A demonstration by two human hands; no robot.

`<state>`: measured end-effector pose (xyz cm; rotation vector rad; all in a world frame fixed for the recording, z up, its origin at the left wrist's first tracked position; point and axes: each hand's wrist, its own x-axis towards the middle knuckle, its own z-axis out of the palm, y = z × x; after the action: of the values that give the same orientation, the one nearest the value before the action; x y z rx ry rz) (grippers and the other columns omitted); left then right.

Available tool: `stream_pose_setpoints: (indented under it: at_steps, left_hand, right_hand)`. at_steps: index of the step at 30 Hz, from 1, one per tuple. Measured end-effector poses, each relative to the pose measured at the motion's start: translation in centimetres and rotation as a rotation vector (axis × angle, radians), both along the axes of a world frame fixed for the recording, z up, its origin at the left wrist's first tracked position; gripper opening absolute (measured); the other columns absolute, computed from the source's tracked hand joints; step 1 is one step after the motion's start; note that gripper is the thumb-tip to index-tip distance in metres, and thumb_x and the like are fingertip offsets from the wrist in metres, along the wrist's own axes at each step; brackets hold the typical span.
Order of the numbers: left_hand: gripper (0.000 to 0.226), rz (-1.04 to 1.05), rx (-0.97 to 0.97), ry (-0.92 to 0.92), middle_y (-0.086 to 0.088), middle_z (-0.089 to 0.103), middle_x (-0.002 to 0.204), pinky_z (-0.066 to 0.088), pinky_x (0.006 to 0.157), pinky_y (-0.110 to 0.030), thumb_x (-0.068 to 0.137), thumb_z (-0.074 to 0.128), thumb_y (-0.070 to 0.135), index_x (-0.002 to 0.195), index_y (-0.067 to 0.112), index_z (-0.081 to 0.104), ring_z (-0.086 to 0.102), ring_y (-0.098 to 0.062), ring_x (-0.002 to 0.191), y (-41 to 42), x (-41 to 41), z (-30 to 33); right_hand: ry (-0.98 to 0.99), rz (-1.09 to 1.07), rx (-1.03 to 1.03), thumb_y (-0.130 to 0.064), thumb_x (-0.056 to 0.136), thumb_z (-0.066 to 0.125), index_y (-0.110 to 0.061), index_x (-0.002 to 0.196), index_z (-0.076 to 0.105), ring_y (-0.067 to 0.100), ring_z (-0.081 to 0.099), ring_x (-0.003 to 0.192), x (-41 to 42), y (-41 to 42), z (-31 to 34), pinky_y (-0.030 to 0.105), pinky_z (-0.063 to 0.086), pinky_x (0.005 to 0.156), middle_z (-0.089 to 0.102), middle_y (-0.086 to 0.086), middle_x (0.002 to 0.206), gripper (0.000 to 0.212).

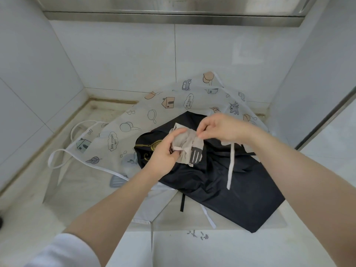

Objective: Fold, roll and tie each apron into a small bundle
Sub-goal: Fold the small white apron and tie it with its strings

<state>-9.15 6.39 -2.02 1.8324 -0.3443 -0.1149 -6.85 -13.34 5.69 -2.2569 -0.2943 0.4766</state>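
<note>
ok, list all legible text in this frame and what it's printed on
"Happy and free": speech bubble on the white patterned apron, left side, printed rotated.
"Happy a… free": second bubble on the same apron, further back, last letters of the first line not clear.
Gold print on the black apron, by the left hand: mostly covered, unreadable.
Dark scribbles on the counter front edge: illegible.

Black apron (221, 182) takes the counter (57, 199) centre, lying over a printed white apron (119, 132) spread left and behind it. Bare counter left of the white apron and in front of the black one. Tiled walls (134, 58) box in three sides; steel hood (173, 14) overhead.
</note>
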Motion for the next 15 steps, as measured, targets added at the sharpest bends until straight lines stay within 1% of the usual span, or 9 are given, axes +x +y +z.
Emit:
stream_pose_setpoints:
  at_steps: [1,3,6,8,9,10,12,13,15]
  left_hand:
    - [0.064,0.017,-0.082,0.053,0.012,0.054,0.117,0.047,0.093,-0.027,0.086,0.046,-0.014,0.118,0.041,0.050,0.054,-0.001,0.104,0.0,-0.3,0.1]
    - [0.063,0.039,-0.272,0.150,0.006,0.056,0.119,0.051,0.089,-0.028,0.088,0.045,-0.015,0.114,0.042,0.053,0.056,-0.005,0.104,-0.3,-0.1,0.4]
    - [0.062,0.066,-0.433,0.245,0.000,0.057,0.122,0.051,0.077,-0.027,0.088,0.046,-0.016,0.114,0.040,0.055,0.058,-0.012,0.103,-0.7,0.3,0.8]
    - [0.062,0.081,-0.490,0.297,0.000,0.058,0.120,0.051,0.071,-0.025,0.087,0.045,-0.017,0.115,0.037,0.055,0.059,-0.013,0.098,-0.8,0.4,0.8]
    - [0.062,0.083,-0.508,0.316,0.001,0.058,0.118,0.051,0.069,-0.024,0.086,0.044,-0.018,0.115,0.036,0.055,0.059,-0.012,0.095,-0.7,0.5,0.8]
    - [0.062,0.081,-0.522,0.328,0.002,0.059,0.117,0.051,0.066,-0.023,0.086,0.042,-0.018,0.116,0.035,0.055,0.060,-0.011,0.092,-0.7,0.5,0.8]
    - [0.063,0.077,-0.551,0.345,0.006,0.061,0.110,0.051,0.062,-0.021,0.085,0.038,-0.020,0.117,0.033,0.053,0.061,-0.007,0.086,-0.9,0.6,1.2]
    - [0.065,0.082,-0.564,0.354,0.007,0.061,0.107,0.050,0.060,-0.021,0.084,0.036,-0.020,0.118,0.032,0.052,0.061,-0.007,0.083,-1.0,0.7,1.5]
    - [0.067,0.118,-0.611,0.369,0.008,0.060,0.104,0.048,0.062,-0.024,0.082,0.033,-0.019,0.122,0.033,0.048,0.059,-0.009,0.083,-1.2,1.2,2.1]
  right_hand:
    - [-0.045,-0.058,-0.006,-0.018,0.087,0.066,-0.013,0.082,0.063,0.006,0.024,0.036,0.2,-0.5,0.0,0.022,0.018,0.042,0.040,-0.012,0.041,0.007]
    - [-0.079,-0.196,0.044,-0.019,0.088,0.065,-0.014,0.078,0.058,0.005,0.021,0.035,0.5,-1.1,-0.9,0.022,0.016,0.041,0.036,-0.012,0.040,0.013]
    - [-0.012,-0.383,0.231,-0.019,0.089,0.063,-0.016,0.082,0.053,0.008,0.017,0.036,0.3,-0.8,-3.4,0.022,0.012,0.042,0.030,-0.007,0.045,0.013]
    - [0.081,-0.444,0.298,-0.020,0.091,0.061,-0.019,0.094,0.054,0.008,0.018,0.036,0.0,-0.6,-4.4,0.020,0.013,0.038,0.030,-0.009,0.042,0.007]
    - [0.155,-0.441,0.339,-0.021,0.093,0.058,-0.020,0.097,0.054,0.007,0.019,0.037,-0.2,-0.6,-4.6,0.019,0.013,0.037,0.028,-0.010,0.042,0.006]
    - [0.239,-0.422,0.405,-0.022,0.095,0.055,-0.019,0.094,0.053,0.006,0.018,0.038,-0.4,-0.7,-4.7,0.018,0.014,0.036,0.026,-0.010,0.044,0.003]
    - [0.367,-0.393,0.582,-0.023,0.098,0.049,-0.018,0.076,0.047,0.005,0.017,0.039,-0.7,-0.8,-4.8,0.016,0.014,0.034,0.024,-0.009,0.048,0.023]
    - [0.390,-0.397,0.668,-0.022,0.099,0.047,-0.018,0.069,0.043,0.004,0.017,0.039,-0.7,-0.8,-4.8,0.015,0.014,0.034,0.024,-0.009,0.048,0.031]
    - [0.386,-0.398,0.772,-0.020,0.100,0.044,-0.019,0.063,0.036,0.003,0.017,0.038,-0.7,-0.6,-4.4,0.015,0.013,0.034,0.023,-0.009,0.046,0.037]
